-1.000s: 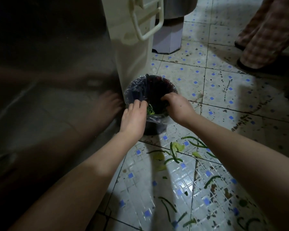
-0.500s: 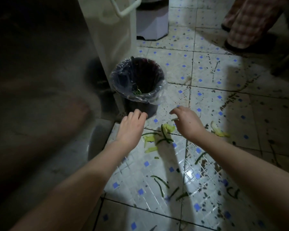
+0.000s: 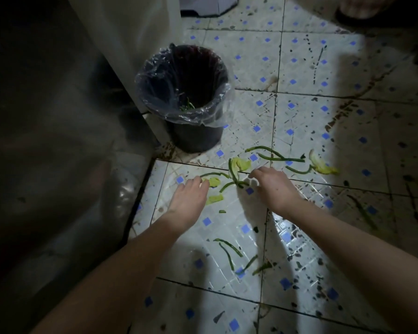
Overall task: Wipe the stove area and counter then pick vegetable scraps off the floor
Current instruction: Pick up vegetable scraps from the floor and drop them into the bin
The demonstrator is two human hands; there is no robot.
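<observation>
Vegetable scraps [image 3: 243, 163] lie mid-frame on the floor [image 3: 227, 225] below the bin [image 3: 193, 138] — pick-up step in hand, left hand [image 3: 191, 196] released beside a leaf [image 3: 214, 182], right hand [image 3: 273, 186] curled over strips [image 3: 225, 186], grasp unconfirmed — next: pinch, lift, bin.

Green strips and yellowish leaf scraps [image 3: 241, 164] lying flat, scattered on tiled floor [image 3: 299, 112]; further strips apart, nearer camera.

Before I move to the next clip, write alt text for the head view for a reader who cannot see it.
A left hand and right hand reach down to green and yellow vegetable scraps scattered on a stained tiled floor. A black bin lined with clear plastic stands beyond them.
</observation>
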